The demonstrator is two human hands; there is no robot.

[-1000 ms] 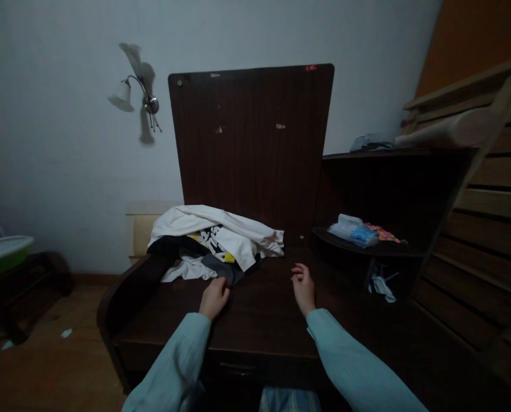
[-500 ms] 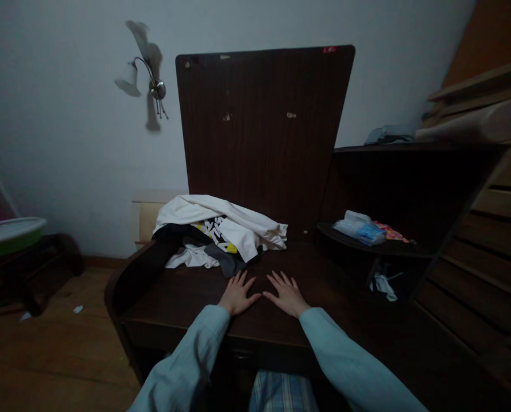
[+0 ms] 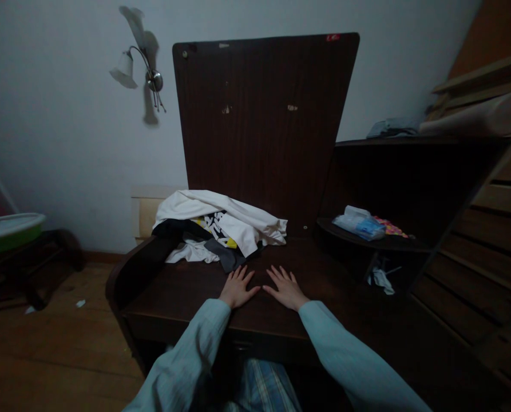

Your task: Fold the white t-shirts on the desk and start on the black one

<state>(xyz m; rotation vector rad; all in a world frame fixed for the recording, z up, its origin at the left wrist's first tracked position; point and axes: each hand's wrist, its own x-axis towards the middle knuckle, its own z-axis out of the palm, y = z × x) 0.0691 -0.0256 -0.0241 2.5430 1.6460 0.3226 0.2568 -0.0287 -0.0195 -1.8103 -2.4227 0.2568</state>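
Observation:
My left hand (image 3: pixel 238 288) lies flat on the dark wooden desk (image 3: pixel 169 294), fingers spread, holding nothing. Beside it, my right hand (image 3: pixel 286 289) rests the same way, palm down and open, the two thumbs almost meeting. Just beyond my left fingertips is a heap of clothes: a white shirt (image 3: pixel 255 220) with black and yellow print on top, a dark grey cloth (image 3: pixel 225 254) and a smaller white cloth (image 3: pixel 191 252) under it. The grey cloth's edge comes close to my left fingers; whether they touch, I cannot tell.
A tall dark back panel (image 3: pixel 266 126) rises behind the desk. At right, a corner shelf (image 3: pixel 410 245) bears a plastic packet (image 3: pixel 360 223). A wall lamp (image 3: pixel 154 80) hangs upper left. On a low stool (image 3: pixel 62 246) stands a green basin (image 3: pixel 12 234). Wooden slats (image 3: pixel 495 246) line the right side.
The view has tilted slightly, so the scene sits a little higher in the picture. Both hands stay flat in the same place on the desk. The plaid cloth below has shifted left.

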